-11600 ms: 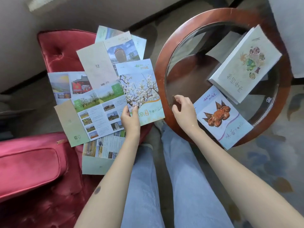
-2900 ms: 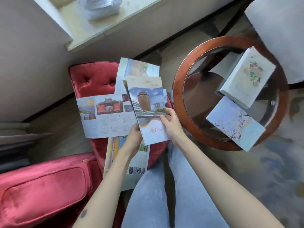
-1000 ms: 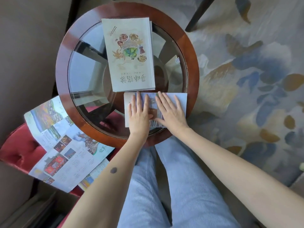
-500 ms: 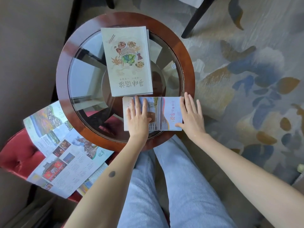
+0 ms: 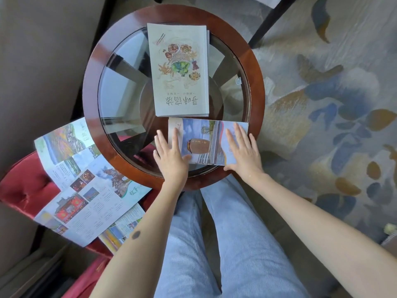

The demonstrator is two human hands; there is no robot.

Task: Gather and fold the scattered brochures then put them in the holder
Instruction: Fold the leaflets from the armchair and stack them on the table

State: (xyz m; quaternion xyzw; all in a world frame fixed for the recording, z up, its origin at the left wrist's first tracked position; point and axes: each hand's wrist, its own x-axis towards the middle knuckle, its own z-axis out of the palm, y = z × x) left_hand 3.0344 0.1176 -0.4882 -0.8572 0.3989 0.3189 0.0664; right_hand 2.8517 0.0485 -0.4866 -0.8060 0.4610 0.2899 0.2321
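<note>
A folded brochure (image 5: pixel 206 140) with a tower picture lies on the near part of the round glass table (image 5: pixel 94 108). My left hand (image 5: pixel 170 157) lies flat with spread fingers on its left end. My right hand (image 5: pixel 242 150) presses flat on its right end. Behind it on the glass stands the pale holder (image 5: pixel 179 69), printed with food drawings. Two unfolded brochures rest on the red stool (image 5: pixel 19 188) at the left: a large one (image 5: pixel 86 181) on top, and another (image 5: pixel 120 229) poking out underneath.
A patterned carpet (image 5: pixel 333 108) covers the floor to the right. A dark furniture leg (image 5: pixel 270 20) stands beyond the table. A red bag (image 5: pixel 86 280) sits at the lower left. My legs in pale jeans (image 5: pixel 214 244) run under the table's near edge.
My right hand slid back onto the right end of the folded brochure and my left hand shifted to its left end. The brochure stays flat on the glass.
</note>
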